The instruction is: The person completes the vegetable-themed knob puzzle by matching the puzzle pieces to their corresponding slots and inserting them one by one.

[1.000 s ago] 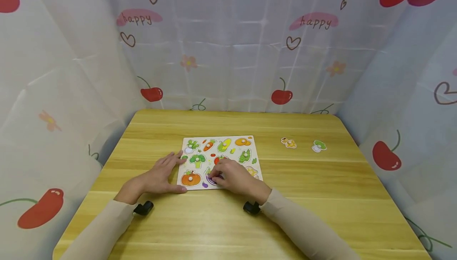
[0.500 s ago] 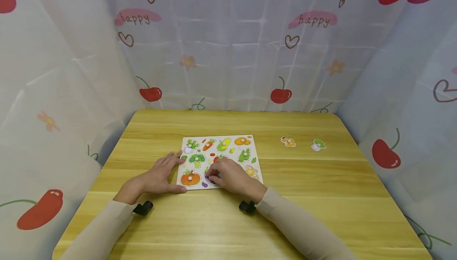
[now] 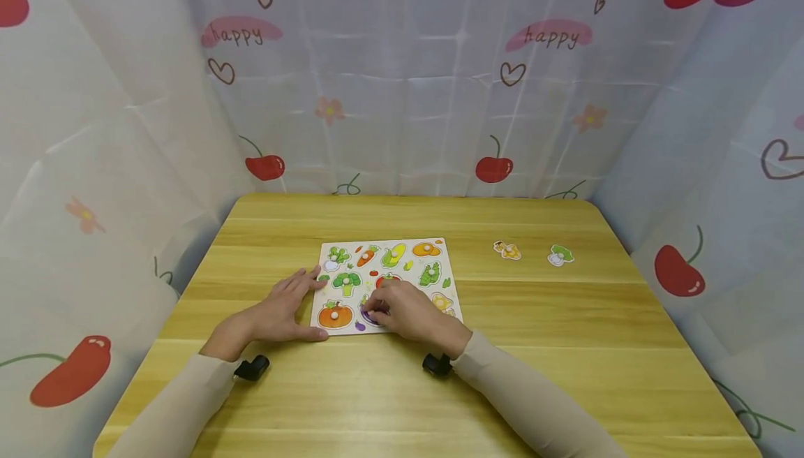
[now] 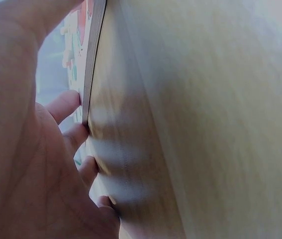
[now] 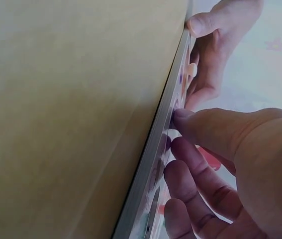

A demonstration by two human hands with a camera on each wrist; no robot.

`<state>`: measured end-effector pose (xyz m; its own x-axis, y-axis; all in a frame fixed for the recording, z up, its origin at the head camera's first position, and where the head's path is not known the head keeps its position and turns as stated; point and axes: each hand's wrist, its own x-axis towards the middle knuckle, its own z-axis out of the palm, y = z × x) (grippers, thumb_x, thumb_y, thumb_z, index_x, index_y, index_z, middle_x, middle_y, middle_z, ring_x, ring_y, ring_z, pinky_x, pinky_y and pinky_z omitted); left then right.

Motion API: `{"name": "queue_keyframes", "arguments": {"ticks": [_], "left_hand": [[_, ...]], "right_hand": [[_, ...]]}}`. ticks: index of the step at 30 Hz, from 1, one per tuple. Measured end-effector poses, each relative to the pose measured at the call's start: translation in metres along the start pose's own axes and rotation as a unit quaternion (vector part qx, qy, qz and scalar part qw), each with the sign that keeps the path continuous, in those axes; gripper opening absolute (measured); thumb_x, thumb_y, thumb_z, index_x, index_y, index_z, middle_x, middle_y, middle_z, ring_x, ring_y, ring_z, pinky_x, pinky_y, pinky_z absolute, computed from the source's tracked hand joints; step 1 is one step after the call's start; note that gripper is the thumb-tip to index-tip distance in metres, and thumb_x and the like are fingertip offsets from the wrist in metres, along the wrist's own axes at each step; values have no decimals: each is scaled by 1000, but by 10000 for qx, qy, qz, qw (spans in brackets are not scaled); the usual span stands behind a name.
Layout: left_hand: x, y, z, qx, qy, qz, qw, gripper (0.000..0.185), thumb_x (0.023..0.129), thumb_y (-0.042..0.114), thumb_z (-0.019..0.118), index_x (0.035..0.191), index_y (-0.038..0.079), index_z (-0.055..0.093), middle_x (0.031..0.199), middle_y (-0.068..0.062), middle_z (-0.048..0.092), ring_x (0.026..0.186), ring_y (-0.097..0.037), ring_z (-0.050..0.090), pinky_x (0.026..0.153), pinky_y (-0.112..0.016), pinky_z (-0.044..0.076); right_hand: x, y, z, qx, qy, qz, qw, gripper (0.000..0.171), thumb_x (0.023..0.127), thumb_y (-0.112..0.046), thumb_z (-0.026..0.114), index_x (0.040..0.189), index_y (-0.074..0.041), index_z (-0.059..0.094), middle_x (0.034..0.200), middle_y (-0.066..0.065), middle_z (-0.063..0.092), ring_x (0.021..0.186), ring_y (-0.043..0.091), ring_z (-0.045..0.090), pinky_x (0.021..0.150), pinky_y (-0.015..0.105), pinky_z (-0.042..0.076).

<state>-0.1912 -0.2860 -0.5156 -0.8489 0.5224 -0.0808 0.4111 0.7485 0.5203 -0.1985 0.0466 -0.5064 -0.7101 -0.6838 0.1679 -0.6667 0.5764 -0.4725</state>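
A vegetable knob puzzle board (image 3: pixel 411 246) lies on the table in the head view. My right hand (image 3: pixel 411 313) pinches at the eggplant piece (image 3: pixel 367 315) in its front row, covering most of it. In the right wrist view, thumb and index finger of that hand (image 5: pixel 230 164) meet low over the board's face. My left hand (image 3: pixel 279 313) rests at the board's left side, fingers spread, thumb by the front left corner. The left wrist view shows its fingertips (image 4: pixel 71 104) along the board's edge. Beside the eggplant sits the pumpkin piece (image 3: pixel 335 315).
Two loose pieces lie right of the board: a yellow-and-brown one (image 3: pixel 507 250) and a green-and-white cabbage-like one (image 3: pixel 560 255). Broccoli (image 3: pixel 347 283), carrot (image 3: pixel 367 256) and corn (image 3: pixel 394 255) pieces sit in the board. A printed curtain (image 3: pixel 402 109) hangs behind the wooden table (image 3: pixel 352 402).
My right hand has shifted very slightly left at the eggplant piece, its fingers closer over it. My left hand keeps its place on the board's edge.
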Motion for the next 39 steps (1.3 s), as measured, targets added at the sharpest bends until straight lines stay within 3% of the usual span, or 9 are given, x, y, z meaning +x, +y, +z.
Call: {"name": "queue_keyframes", "arguments": {"ticks": [8,14,20,27,33,39], "left_hand": [[0,0,0,5,-20,-2,10000,111,94,64,93,176,5,44,195,-23,19,179,-60,17,140,-83,18],[0,1,-1,45,-27,1,10000,114,94,64,93,177,5,42,195,-23,19,179,-60,16,140,-83,18],[-1,0,-1,13,-29,-11,10000,114,94,64,93,177,5,42,195,-23,19,179,-60,16,140,-83,17],[-1,1,0,-18,-18,-15,10000,112,94,63,93,176,5,43,195,-23,19,179,-60,16,139,-84,17],[-2,3,-1,-49,-10,-48,10000,113,93,63,94,177,6,43,195,-22,19,179,-60,16,139,-85,17],[-1,3,-1,-69,-39,-92,9999,114,93,63,94,177,7,43,196,-21,19,179,-59,15,139,-85,17]], "right_hand": [[-8,7,-6,105,-14,76,9999,16,106,-17,88,122,-16,91,114,-3,86,106,13,75,94,31,62],[-14,17,-12,169,71,232,9996,13,106,-14,87,119,-14,89,114,-1,83,104,15,82,95,35,66],[-21,27,-24,167,318,465,9983,12,104,-14,89,117,-13,88,111,0,83,101,18,80,96,39,63],[-29,45,-42,265,698,809,9939,13,103,-13,91,116,-11,90,113,3,84,99,17,78,88,33,66],[-43,64,-58,380,1055,1029,9883,16,103,-10,90,119,-9,89,120,9,84,104,28,79,87,42,66],[-60,88,-74,140,1435,1367,9801,18,103,-10,90,121,-10,89,124,11,83,110,34,77,90,46,62]]}}
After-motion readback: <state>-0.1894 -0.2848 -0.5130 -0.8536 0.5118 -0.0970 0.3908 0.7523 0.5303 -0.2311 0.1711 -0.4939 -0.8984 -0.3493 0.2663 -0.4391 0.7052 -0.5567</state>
